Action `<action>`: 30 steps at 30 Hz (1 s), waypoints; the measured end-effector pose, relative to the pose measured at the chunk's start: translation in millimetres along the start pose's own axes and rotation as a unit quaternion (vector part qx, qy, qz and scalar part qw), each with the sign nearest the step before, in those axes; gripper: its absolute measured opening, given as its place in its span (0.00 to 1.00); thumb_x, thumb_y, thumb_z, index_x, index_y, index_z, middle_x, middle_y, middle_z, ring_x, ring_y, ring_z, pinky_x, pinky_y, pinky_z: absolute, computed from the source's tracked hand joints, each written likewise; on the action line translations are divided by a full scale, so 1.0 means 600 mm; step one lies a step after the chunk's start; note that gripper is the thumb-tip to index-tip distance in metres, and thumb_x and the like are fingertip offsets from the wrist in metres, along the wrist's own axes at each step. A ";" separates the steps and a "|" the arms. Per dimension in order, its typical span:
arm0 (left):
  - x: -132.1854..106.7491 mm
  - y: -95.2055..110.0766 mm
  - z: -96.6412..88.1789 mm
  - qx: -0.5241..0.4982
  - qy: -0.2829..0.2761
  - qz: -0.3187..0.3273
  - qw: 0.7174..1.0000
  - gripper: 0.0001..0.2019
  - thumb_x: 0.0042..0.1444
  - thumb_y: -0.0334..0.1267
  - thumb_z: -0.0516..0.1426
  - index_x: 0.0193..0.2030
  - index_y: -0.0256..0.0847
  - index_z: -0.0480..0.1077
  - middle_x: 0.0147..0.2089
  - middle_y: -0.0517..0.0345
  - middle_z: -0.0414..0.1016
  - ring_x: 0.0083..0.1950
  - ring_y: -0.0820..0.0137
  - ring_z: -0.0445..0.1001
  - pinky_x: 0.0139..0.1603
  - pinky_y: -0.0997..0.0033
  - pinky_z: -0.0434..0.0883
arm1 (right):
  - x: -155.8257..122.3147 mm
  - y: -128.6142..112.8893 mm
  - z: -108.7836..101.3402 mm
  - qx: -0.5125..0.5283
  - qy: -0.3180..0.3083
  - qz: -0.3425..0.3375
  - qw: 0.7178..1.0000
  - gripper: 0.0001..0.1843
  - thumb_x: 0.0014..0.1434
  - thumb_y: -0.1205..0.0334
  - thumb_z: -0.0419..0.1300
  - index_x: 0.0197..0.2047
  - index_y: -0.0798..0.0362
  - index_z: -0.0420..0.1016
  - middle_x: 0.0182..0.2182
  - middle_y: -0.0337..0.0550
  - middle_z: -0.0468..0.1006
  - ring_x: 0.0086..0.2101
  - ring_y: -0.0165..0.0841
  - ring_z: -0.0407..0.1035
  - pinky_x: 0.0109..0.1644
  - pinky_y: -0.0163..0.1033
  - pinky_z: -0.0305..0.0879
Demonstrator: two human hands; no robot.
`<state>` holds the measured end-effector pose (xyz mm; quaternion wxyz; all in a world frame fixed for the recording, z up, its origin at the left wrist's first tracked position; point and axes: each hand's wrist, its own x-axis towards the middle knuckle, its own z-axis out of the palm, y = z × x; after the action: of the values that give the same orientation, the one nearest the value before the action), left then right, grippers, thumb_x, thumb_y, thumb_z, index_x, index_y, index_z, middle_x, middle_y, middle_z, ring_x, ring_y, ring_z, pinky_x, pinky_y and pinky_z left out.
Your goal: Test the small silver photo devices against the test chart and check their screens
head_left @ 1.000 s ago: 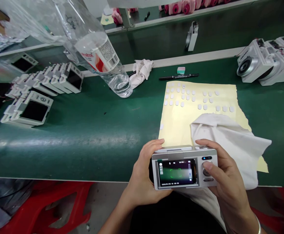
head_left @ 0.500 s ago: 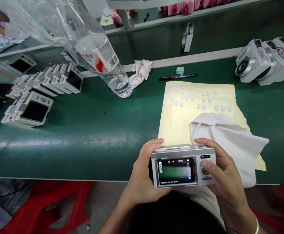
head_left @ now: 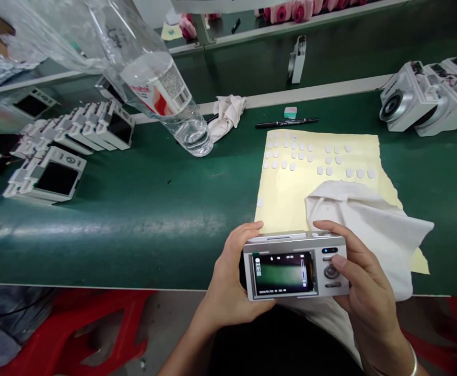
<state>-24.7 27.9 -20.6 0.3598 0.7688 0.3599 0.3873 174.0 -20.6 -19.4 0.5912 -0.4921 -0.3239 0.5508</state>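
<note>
Both hands hold a silver digital camera (head_left: 283,274) at the near edge of the green table, its lit screen facing me. The screen shows a dark green picture with small icons, and a blue light glows above the buttons. My left hand (head_left: 228,282) is closed around the camera's left end. My right hand (head_left: 369,292) grips the right end, forefinger on the top edge and thumb beside the upper button, near the round control pad. Just beyond the camera lie a white cloth (head_left: 361,219) and a yellow sheet (head_left: 283,188) bearing rows of small white stickers.
A tilted plastic bottle (head_left: 157,89) stands left of a crumpled rag (head_left: 228,115). Camera halves with screens (head_left: 58,177) are lined up at left, lens halves (head_left: 404,104) at right. A black marker (head_left: 286,123) lies behind the sheet. A red stool (head_left: 83,324) is below the table.
My right thumb has shifted from the round control pad up and right to beside the upper button, uncovering the pad. The camera has stayed almost in place.
</note>
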 end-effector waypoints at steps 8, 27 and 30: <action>0.000 0.000 0.001 -0.006 0.000 -0.005 1.000 0.40 0.40 0.36 0.68 0.61 0.45 0.57 0.60 0.45 0.67 0.62 0.53 0.67 0.61 0.49 0.68 | -0.002 -0.001 0.003 0.022 -0.001 0.004 1.000 0.16 0.61 0.61 0.58 0.52 0.40 0.76 0.26 0.36 0.72 0.20 0.27 0.62 0.22 0.30 0.65; 0.001 0.001 0.001 0.004 0.000 -0.014 1.000 0.40 0.40 0.38 0.68 0.61 0.46 0.58 0.60 0.45 0.68 0.61 0.52 0.68 0.60 0.48 0.69 | -0.004 -0.003 0.008 0.002 0.016 0.000 1.000 0.17 0.61 0.60 0.58 0.53 0.39 0.76 0.26 0.34 0.71 0.19 0.26 0.59 0.31 0.36 0.70; 0.001 0.001 0.001 0.003 -0.002 -0.015 1.000 0.40 0.39 0.36 0.67 0.61 0.46 0.58 0.60 0.46 0.68 0.61 0.53 0.68 0.60 0.49 0.69 | -0.004 -0.003 0.008 0.007 0.014 0.005 1.000 0.17 0.61 0.61 0.58 0.53 0.39 0.76 0.26 0.35 0.71 0.20 0.26 0.59 0.31 0.34 0.70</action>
<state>-23.8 28.1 -19.8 0.3637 0.7654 0.3717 0.3792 169.7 -21.9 -16.0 0.5965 -0.4975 -0.3092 0.5487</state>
